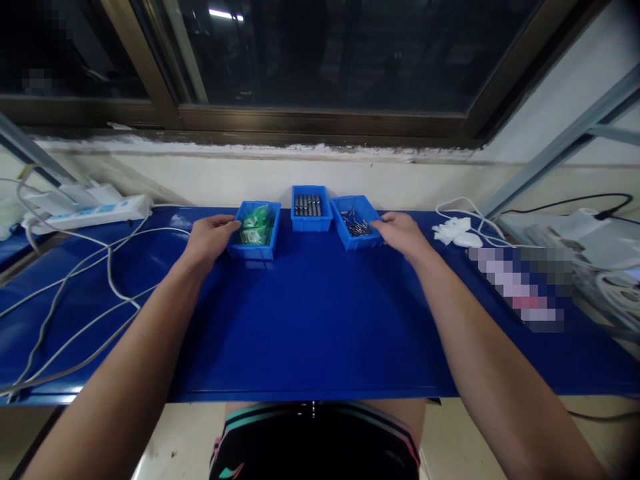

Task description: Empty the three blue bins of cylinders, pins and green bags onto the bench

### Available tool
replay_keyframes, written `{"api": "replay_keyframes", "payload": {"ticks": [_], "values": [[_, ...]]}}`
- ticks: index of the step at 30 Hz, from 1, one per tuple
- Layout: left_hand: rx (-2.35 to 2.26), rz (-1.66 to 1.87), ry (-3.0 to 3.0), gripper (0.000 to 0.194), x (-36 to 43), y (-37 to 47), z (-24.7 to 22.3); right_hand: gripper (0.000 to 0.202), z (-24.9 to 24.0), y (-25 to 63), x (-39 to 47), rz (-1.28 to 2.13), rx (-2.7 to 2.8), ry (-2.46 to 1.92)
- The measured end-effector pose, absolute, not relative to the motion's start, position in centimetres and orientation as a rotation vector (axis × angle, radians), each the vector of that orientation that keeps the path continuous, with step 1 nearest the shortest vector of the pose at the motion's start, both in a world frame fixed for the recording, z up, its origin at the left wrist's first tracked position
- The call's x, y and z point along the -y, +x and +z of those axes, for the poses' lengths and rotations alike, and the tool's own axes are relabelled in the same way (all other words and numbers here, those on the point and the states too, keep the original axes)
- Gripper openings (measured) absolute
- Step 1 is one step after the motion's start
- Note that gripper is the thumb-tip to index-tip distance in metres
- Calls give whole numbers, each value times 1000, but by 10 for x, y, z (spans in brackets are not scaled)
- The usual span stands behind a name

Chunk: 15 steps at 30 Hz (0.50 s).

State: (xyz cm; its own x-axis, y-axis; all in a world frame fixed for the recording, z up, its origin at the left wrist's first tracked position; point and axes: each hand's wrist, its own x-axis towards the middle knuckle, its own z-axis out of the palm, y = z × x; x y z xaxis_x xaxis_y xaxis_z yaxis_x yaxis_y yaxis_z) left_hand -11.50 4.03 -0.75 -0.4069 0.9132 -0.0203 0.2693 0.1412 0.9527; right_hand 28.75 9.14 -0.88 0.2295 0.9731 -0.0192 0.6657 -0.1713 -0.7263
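Note:
Near the wall, my left hand is closed on the left rim of a blue plastic bin containing green plastic packets. On the other side, my right hand grips the right edge of a second blue bin, which sits turned at an angle and holds loose thin metal pieces. Between these two stands a third blue bin, with grey metal cylinders lined up inside. Neither hand touches it. The thumbs rest at the bin rims; the other fingers are partly hidden.
White cables loop across the left of the blue table, leading to a white power strip. At right lie a crumpled white item and a blurred flat object. A metal frame post rises there.

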Motion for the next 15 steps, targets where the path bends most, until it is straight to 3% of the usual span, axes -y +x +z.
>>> {"api": "replay_keyframes", "payload": {"ticks": [7, 15], "values": [[-1718, 1171, 1041, 19, -25, -111, 11, 10, 9, 293, -80, 1026, 1457, -1793], [-1579, 1162, 1029, 27, -20, -112, 19, 13, 25, 292, -69, 1160, 1240, -1572]]}}
